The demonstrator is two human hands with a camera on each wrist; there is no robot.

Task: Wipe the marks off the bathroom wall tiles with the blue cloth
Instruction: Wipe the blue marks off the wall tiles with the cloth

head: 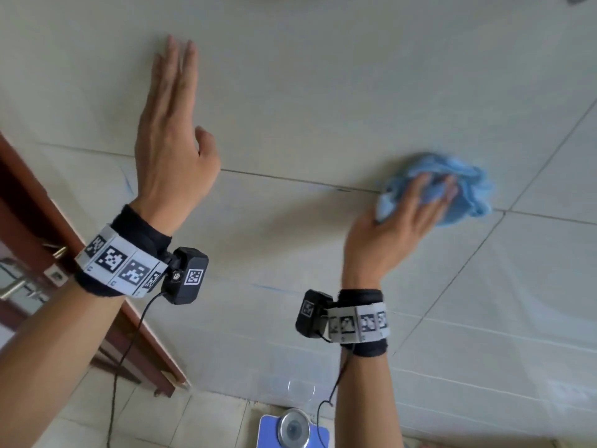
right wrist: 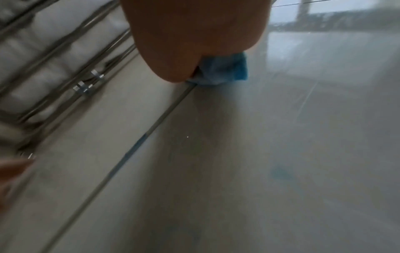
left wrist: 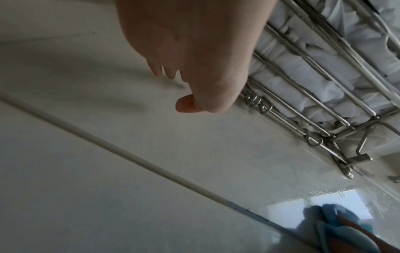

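Note:
The crumpled blue cloth (head: 465,185) lies against the beige wall tiles (head: 323,92), on a grout line near a tile corner. My right hand (head: 416,202) presses it to the wall with spread, straight fingers; the thumb is hidden under the cloth. In the right wrist view the cloth (right wrist: 225,70) pokes out beyond my palm (right wrist: 194,34). My left hand (head: 185,92) rests flat on the wall higher up to the left, holding nothing. Faint blue marks show on the tiles: a streak (head: 129,182) by my left wrist, a line (head: 271,287) lower down, and a smudge (right wrist: 279,172).
A brown door frame (head: 32,195) with a metal handle runs along the left. On the floor below stands a blue bathroom scale (head: 292,428). A metal wire rack (left wrist: 324,85) holding white cloth is fixed to the wall above my hands.

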